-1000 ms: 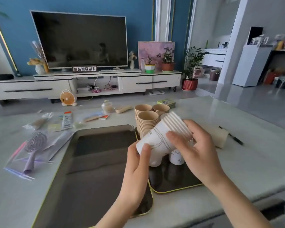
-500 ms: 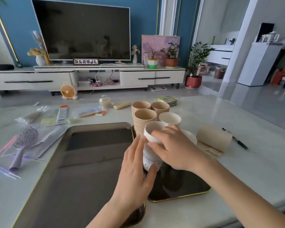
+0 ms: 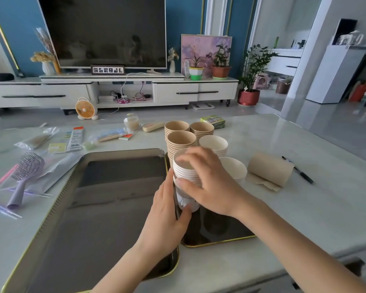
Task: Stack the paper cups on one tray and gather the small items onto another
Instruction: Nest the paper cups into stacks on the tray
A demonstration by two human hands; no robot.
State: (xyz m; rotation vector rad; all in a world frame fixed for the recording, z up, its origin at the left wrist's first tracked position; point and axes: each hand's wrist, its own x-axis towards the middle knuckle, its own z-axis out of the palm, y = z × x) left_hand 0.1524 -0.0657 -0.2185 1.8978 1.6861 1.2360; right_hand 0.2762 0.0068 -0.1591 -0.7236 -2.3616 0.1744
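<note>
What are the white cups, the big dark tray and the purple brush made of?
The white cups look like thin matte paper, with rolled rims nested closely. The big dark tray looks like glossy metal or coated plastic, I cannot tell which; it mirrors the room. The purple brush looks like smooth moulded plastic.

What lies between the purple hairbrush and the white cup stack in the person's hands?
The head view shows the large dark tray spanning that stretch, from beside the hairbrush across to the white cup stack.
</note>
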